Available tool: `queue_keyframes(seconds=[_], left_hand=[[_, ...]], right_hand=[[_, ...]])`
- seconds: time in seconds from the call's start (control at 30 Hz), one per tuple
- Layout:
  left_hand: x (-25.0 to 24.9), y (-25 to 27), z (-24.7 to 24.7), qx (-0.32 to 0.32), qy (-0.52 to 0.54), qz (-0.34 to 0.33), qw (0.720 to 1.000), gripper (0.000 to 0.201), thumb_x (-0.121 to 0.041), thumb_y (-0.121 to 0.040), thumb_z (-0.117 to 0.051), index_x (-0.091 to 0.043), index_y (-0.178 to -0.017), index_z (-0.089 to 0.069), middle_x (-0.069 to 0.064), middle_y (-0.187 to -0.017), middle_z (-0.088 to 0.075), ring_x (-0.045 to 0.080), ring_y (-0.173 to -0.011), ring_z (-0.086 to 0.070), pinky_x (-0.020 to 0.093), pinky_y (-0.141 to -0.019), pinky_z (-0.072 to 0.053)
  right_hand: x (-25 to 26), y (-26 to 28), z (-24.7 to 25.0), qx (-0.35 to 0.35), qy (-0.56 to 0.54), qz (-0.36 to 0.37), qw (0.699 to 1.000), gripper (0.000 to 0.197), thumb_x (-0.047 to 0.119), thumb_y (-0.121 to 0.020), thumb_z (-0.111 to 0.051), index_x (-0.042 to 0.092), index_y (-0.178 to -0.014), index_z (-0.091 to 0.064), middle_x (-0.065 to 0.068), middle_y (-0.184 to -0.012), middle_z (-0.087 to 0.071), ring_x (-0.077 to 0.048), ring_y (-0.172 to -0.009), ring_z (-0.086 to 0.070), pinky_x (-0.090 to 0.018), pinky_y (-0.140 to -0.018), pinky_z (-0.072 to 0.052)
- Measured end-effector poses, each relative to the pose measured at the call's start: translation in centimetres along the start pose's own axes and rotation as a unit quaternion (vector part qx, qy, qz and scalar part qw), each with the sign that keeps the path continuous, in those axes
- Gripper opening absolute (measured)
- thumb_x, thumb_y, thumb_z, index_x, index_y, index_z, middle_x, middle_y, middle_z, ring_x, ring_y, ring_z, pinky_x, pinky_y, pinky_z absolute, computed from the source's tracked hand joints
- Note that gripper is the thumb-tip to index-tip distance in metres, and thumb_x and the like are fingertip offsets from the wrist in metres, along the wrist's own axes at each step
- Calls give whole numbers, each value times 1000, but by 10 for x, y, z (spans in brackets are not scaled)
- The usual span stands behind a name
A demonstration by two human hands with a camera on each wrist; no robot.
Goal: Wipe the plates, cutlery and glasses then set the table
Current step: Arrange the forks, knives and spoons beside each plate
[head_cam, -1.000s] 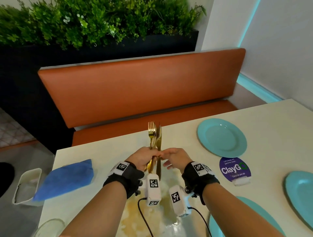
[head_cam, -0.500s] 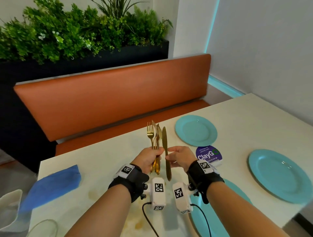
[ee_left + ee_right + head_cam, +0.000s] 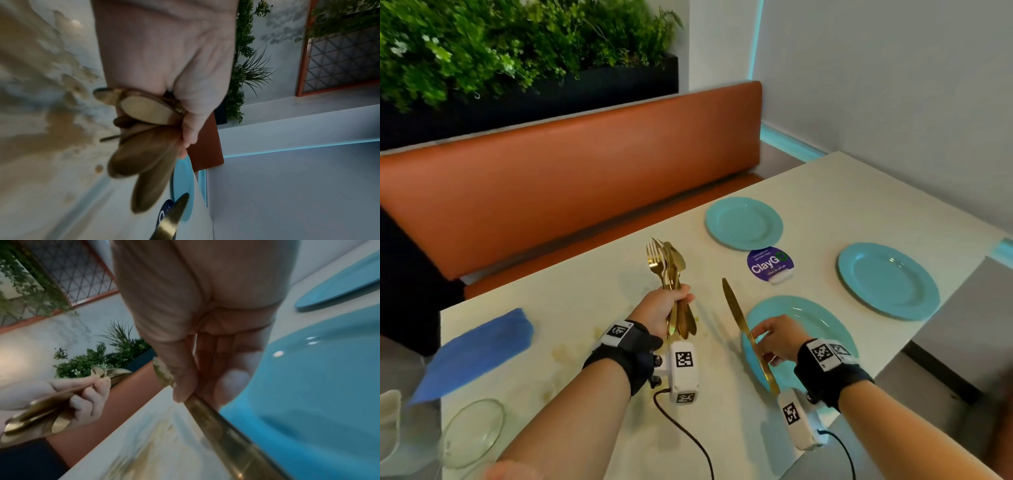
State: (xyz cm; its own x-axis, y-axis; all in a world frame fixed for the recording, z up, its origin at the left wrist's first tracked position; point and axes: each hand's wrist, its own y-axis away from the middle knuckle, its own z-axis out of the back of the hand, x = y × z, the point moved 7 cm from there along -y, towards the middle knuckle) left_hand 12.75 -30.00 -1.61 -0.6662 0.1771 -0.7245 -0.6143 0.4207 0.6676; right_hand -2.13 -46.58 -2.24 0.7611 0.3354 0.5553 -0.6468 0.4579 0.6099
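The left hand [image 3: 666, 310] grips a bundle of gold cutlery [image 3: 669, 270] upright above the desk [image 3: 592, 301]; the right hand [image 3: 779, 337] pinches a gold knife [image 3: 736, 315] by its handle, tilted along the left edge of the nearest plate [image 3: 822, 322]; two more plates [image 3: 887, 281] and a blue cloth [image 3: 479, 349] lie on the desk.
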Motion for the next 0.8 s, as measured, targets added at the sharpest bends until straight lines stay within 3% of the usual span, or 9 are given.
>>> queue_keyframes(seconds=[0.1, 0.17, 0.27, 0.37, 0.4, 0.47, 0.57, 0.67, 0.8], left_hand=[[11, 9, 6, -7, -15, -8, 1000, 6, -13, -93, -57, -10, -89, -59, 3, -75, -59, 14, -70, -55, 27, -65, -45], [18, 14, 9, -12, -25, -19, 999, 6, -12, -93, -56, -8, -97, -59, 3, -73, -57, 15, -68, -54, 27, -65, -46], [27, 25, 13, -15, -12, -25, 1000, 3, -11, -95, -52, -10, -97, -55, 4, -70, -54, 18, -65, -57, 31, -65, -48], [36, 34, 18, -23, 6, -26, 999, 3, -12, -96, -51, -11, -96, -54, 5, -70, -53, 21, -64, -59, 35, -66, -50], [39, 37, 19, -27, 8, -26, 999, 4, -12, -96, -50, -11, -96, -54, 5, -70, -53, 21, -63, -59, 35, -65, -50], [46, 42, 20, -30, 11, -27, 999, 5, -13, -97, -50, -11, -94, -54, 5, -70, -52, 21, -61, -57, 33, -61, -50], [56, 50, 18, -34, 11, -29, 999, 11, -12, -97, -50, -10, -86, -54, 5, -69, -51, 20, -60, -54, 34, -61, -50], [67, 58, 16, -32, 19, -25, 999, 12, -12, -96, -52, -10, -85, -55, 5, -70, -51, 20, -61, -53, 35, -63, -51], [77, 65, 16, -37, 24, -27, 999, 6, -13, -95, -54, -10, -92, -56, 5, -72, -53, 19, -61, -55, 35, -67, -53]], right_hand=[[-14, 12, -20, 11, 41, -4, 999, 22, 1, -80, -64, 21, -88, -64, -7, -78, -66, -12, -53, -58, -19, -55, -54], [-22, 16, -31, 13, 72, -2, 997, 23, 1, -80, -64, 21, -92, -67, -2, -72, -65, -11, -53, -59, -16, -53, -54], [-31, 20, -46, 10, 122, 0, 992, 23, 3, -80, -65, 22, -92, -68, 5, -64, -61, -7, -50, -57, -14, -49, -51], [-38, 24, -61, 24, 153, 3, 988, 26, 4, -80, -66, 18, -101, -69, 2, -71, -64, -8, -51, -58, -12, -46, -48], [-39, 25, -64, 26, 172, 7, 985, 28, 4, -79, -66, 18, -104, -69, 0, -80, -68, -10, -57, -62, -13, -49, -50], [-44, 27, -68, 22, 196, 12, 980, 32, 4, -78, -66, 18, -107, -69, -3, -101, -70, -17, -80, -69, -21, -66, -57], [-51, 29, -70, 5, 251, 28, 968, 35, 6, -81, -64, 21, -112, -66, -3, -118, -63, -21, -105, -63, -28, -89, -52], [-54, 32, -69, -25, 288, 37, 957, 35, 5, -85, -56, 21, -116, -65, -4, -122, -61, -23, -112, -58, -29, -95, -48], [-49, 32, -70, -57, 327, 33, 943, 31, 6, -91, -44, 11, -115, -63, -9, -116, -64, -27, -106, -62, -34, -91, -52]])
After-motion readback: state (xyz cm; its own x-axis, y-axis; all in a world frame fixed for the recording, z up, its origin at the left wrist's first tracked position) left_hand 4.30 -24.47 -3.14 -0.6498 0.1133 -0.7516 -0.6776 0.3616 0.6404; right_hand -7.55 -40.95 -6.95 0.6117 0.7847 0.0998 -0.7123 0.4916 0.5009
